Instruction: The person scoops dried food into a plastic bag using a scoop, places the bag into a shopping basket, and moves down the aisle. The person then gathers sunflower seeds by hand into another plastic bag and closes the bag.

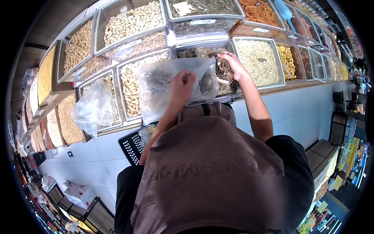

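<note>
My left hand [183,85] is closed in a fist on a large clear plastic bag [154,87]. The bag spreads across the front of a bin of sunflower seeds [224,86] and over part of the peanut bin [130,89] to its left. Dark seeds show through the bag's right side. Into the seed bin, beside the bag's right edge, reaches my right hand [235,66]. Its fingers curl around a clump of striped seeds, and some fingertips are hidden among them.
A crumpled clear bag [95,105] lies over another peanut bin on the left. Pale flakes fill the lidded bin [259,60] at right. A back row holds more peanuts [134,21] and seeds [204,7]. Below the counter edge is a black perforated basket [131,146].
</note>
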A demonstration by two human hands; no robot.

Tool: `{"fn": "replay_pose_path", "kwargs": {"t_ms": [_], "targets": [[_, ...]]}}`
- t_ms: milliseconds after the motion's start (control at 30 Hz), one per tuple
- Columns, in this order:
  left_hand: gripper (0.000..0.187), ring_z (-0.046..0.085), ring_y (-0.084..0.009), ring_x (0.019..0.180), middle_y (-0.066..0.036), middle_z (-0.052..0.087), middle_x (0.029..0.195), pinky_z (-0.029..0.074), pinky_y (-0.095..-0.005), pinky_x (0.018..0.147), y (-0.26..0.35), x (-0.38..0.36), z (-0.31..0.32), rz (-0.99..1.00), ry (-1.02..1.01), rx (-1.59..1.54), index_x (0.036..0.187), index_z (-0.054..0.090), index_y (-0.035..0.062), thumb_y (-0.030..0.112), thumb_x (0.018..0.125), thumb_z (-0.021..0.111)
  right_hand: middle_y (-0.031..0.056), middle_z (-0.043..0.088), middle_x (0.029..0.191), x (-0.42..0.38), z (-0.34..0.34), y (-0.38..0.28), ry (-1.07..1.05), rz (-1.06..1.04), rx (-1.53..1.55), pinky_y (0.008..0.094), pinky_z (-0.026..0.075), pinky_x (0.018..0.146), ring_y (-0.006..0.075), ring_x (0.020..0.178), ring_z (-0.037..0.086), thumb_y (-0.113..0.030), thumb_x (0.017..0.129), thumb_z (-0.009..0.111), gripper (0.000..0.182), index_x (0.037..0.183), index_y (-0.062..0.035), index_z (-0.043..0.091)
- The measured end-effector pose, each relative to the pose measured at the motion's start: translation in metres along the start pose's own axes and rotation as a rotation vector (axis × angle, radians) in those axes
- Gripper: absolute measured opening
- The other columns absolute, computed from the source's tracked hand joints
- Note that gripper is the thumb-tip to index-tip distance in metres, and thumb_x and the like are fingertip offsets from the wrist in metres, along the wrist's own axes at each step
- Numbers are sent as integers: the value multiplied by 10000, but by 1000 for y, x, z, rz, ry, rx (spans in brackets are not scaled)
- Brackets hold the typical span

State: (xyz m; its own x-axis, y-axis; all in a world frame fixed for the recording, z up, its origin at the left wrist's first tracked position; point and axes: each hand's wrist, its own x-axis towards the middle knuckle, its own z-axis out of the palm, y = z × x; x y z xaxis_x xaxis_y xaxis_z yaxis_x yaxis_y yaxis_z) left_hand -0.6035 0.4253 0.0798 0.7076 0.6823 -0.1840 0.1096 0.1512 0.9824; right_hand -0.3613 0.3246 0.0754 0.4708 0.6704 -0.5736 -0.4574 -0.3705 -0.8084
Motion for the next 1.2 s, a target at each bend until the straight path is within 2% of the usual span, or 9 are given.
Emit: {"fn": "replay_pose_path", "kwargs": {"t_ms": [233, 433, 500, 567, 833, 967, 1067, 1167, 1200], "targets": [[200, 412, -30, 434, 41, 490, 563, 285, -225, 392, 19, 12, 22, -1, 128, -173, 864, 589, 57, 191, 1012, 597, 47, 631, 795, -21, 31, -15, -75, 13, -22, 206, 277, 332, 93, 526, 565, -285, 843, 753, 303, 1034, -132, 574], [183, 426, -25, 476, 32, 539, 596, 305, -242, 429, 18, 12, 32, 16, 149, -160, 871, 602, 21, 163, 984, 625, 17, 635, 761, -15, 56, -6, -183, 10, -73, 224, 304, 313, 79, 482, 540, -258, 924, 649, 144, 956, -119, 633], [183, 432, -27, 483, 29, 540, 598, 310, -244, 435, 17, 10, 34, 21, 148, -160, 866, 603, 17, 160, 978, 632, 2, 627, 740, -2, 63, 4, -168, 7, -84, 224, 334, 340, 73, 517, 551, -253, 941, 617, 147, 953, -111, 651], [184, 453, -28, 513, 27, 543, 603, 319, -249, 453, 15, 10, 35, 136, 131, -52, 854, 607, 9, 151, 964, 647, 41, 671, 858, 28, 66, 23, -331, 4, -241, 250, 501, 551, 100, 706, 629, -276, 971, 599, 236, 1125, -104, 649], [145, 465, -31, 496, 20, 560, 603, 341, -230, 445, 71, -25, 42, 286, 228, 204, 897, 629, 19, 145, 956, 666, 83, 682, 949, 14, 139, 42, -527, -226, -377, 269, 524, 678, 130, 813, 651, -255, 996, 573, 258, 1139, -55, 653], [147, 498, -116, 499, -55, 545, 582, 396, -296, 493, 60, -28, 32, 198, 296, 219, 867, 626, 14, 140, 914, 685, 107, 688, 1001, 9, 127, 24, -628, -354, -528, 279, 537, 752, 147, 874, 664, -242, 1011, 558, 273, 1147, -27, 655], [153, 489, -114, 499, -49, 554, 577, 393, -296, 492, 51, -32, 27, 161, 295, 314, 867, 636, 14, 150, 920, 683, 126, 693, 1040, 5, 86, 9, -628, -393, -606, 287, 547, 806, 160, 919, 674, -233, 1022, 547, 285, 1153, -6, 657], [155, 486, -104, 502, -44, 550, 578, 386, -297, 488, 44, -34, 25, 93, 291, 307, 881, 642, 9, 152, 930, 672, 109, 706, 962, 0, 26, 15, -465, -56, -51, 304, 548, 795, 183, 906, 687, -202, 1014, 529, 260, 1094, -4, 678], [155, 486, -104, 502, -44, 550, 578, 386, -297, 488, 41, -33, 23, 91, 264, 311, 881, 642, 9, 152, 930, 672, 118, 711, 976, -1, 6, 18, -412, -62, 4, 305, 552, 789, 193, 911, 693, -204, 1013, 535, 262, 1084, 5, 676]]}}
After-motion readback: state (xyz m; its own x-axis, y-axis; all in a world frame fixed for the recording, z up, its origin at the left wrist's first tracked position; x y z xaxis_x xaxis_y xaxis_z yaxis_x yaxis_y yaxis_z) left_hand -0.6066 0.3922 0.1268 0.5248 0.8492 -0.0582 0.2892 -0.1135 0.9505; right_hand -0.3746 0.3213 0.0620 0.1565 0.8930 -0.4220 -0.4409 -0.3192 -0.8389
